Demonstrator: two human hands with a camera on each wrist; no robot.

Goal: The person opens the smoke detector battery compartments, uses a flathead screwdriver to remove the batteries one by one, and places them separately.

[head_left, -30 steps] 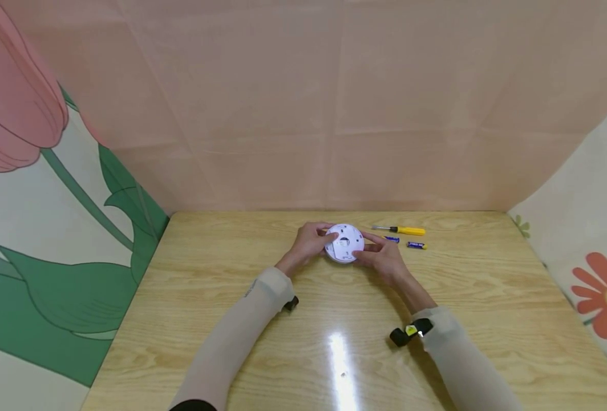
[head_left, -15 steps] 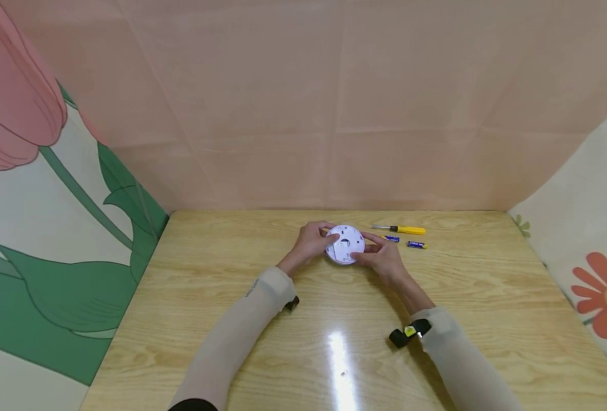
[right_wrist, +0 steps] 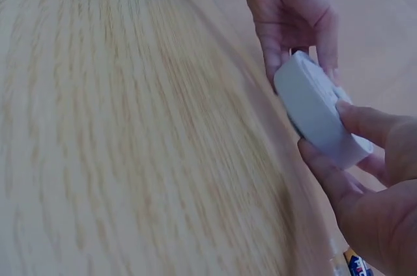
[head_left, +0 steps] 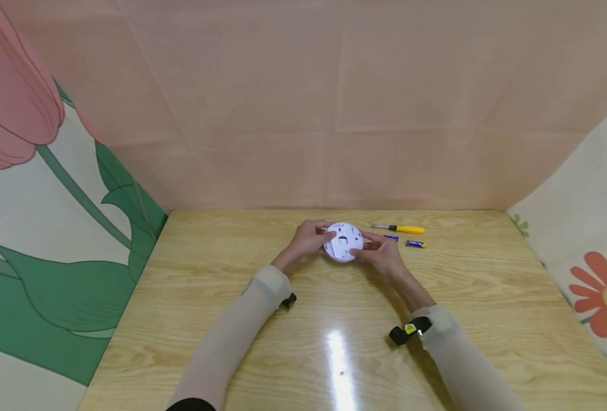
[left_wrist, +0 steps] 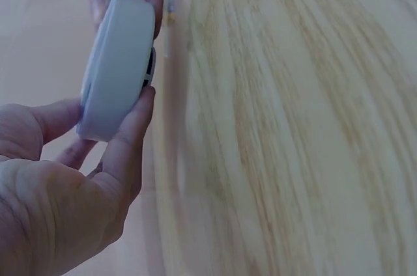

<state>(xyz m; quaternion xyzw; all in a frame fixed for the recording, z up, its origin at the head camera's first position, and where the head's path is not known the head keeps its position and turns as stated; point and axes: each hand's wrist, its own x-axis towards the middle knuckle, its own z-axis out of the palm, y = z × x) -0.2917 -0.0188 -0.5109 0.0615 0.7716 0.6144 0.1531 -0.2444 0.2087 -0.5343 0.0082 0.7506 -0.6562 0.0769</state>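
A round white smoke detector (head_left: 342,251) is held between both hands above the far part of the table, its slotted back plate facing up in the head view. On its left side the left hand (head_left: 307,240) grips the rim, thumb on the back plate. From the right, the right hand (head_left: 384,258) pinches it, with the thumb also on the plate. The left wrist view shows the smooth side wall of the smoke detector (left_wrist: 120,68) and a dark grille on its underside. In the right wrist view, fingers of both hands (right_wrist: 391,178) hold its edges.
Beyond the right hand lies a screwdriver (head_left: 410,230) with a yellow handle. Near it are two blue-and-yellow batteries, one battery (head_left: 415,244) in full view and another battery (head_left: 392,237) partly behind the fingers. A pink cloth (head_left: 329,114) hangs behind the wooden table (head_left: 221,262).
Both hands keep their hold in nearly the same place. Marks on the smoke detector's back plate look slightly shifted, as if it has turned a little.
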